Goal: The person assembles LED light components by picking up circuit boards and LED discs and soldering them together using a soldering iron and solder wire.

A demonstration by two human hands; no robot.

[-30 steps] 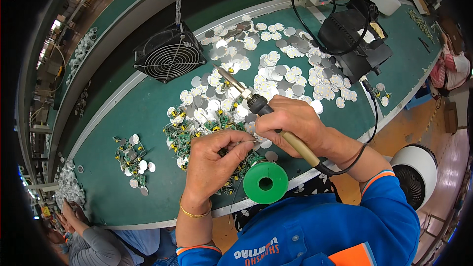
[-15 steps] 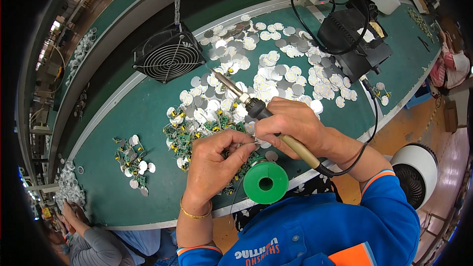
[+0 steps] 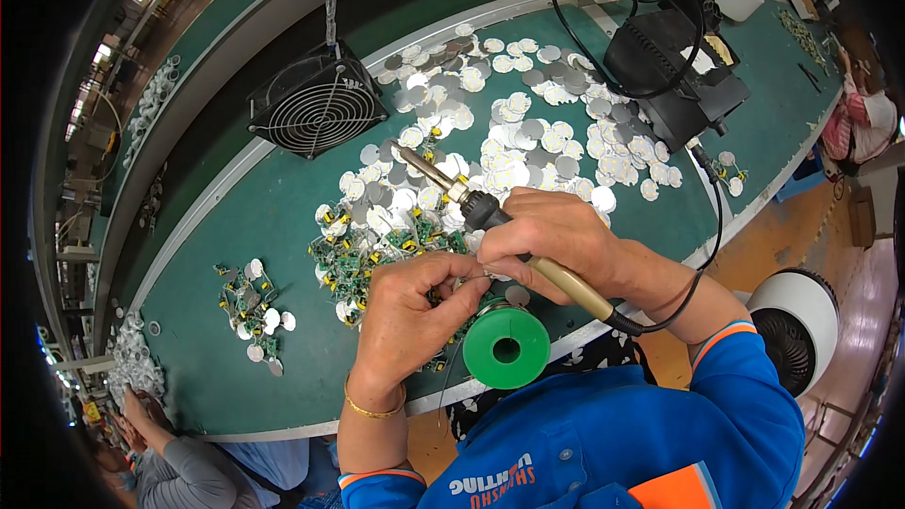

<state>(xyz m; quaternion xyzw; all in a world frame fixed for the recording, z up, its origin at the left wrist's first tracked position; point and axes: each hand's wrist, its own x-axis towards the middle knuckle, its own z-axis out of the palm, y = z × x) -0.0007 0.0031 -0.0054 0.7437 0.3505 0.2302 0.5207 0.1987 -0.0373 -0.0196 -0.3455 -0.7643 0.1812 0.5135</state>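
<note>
My right hand (image 3: 556,236) grips a soldering iron (image 3: 471,200) by its black and tan handle, with the metal tip raised and pointing up-left over the pile. My left hand (image 3: 415,306) pinches something small between thumb and fingers, close to the right hand's fingertips; the piece itself is hidden. Just below both hands stands a green spool of solder wire (image 3: 506,347). A heap of small green circuit boards (image 3: 377,245) lies under and left of the hands. Beyond it spreads a pile of round white and grey discs (image 3: 528,132).
A black fan (image 3: 316,106) stands at the back left, and a black soldering station (image 3: 674,71) with cables at the back right. A small cluster of boards and discs (image 3: 250,306) lies left. A white fan (image 3: 797,325) stands right of the bench. Another person (image 3: 179,467) sits lower left.
The soldering iron's tip has lifted slightly and swung a little up-left. Both hands stay close together over the green boards.
</note>
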